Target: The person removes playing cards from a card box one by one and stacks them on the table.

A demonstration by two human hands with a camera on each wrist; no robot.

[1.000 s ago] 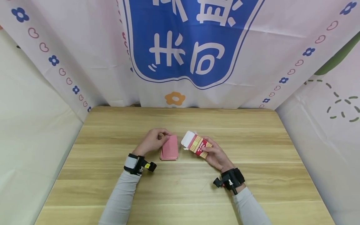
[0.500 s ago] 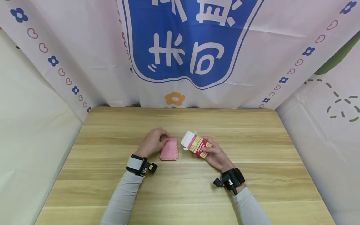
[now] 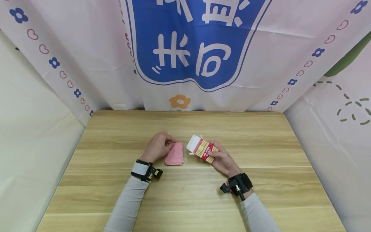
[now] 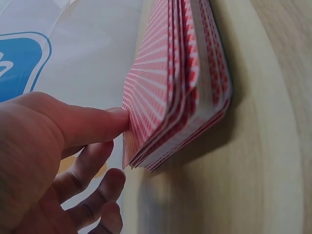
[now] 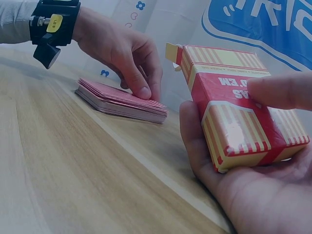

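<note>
A deck of playing cards (image 3: 175,156) with red patterned backs lies in a slightly uneven stack on the wooden table. My left hand (image 3: 157,146) pinches its far left corner, the thumb on the top card and the fingers bent at the far edge. In the left wrist view the deck (image 4: 151,73) shows fanned, stepped edges under the thumb. To the right, my right hand (image 3: 225,163) holds a red and yellow striped card box (image 5: 236,102), thumb across its printed face and fingers beneath. The box's white end flap (image 3: 193,143) stands open toward the deck.
The wooden table (image 3: 185,199) reaches back to a white curtain (image 3: 116,87) printed with a blue badge. Pale cloth hangs along the left and right sides. A black camera strap (image 3: 142,170) sits on the left wrist, another strap (image 3: 242,184) on the right.
A top card that stuck out toward the far side now lies level with the deck, my left hand having moved slightly nearer and right. The right hand and box stay still.
</note>
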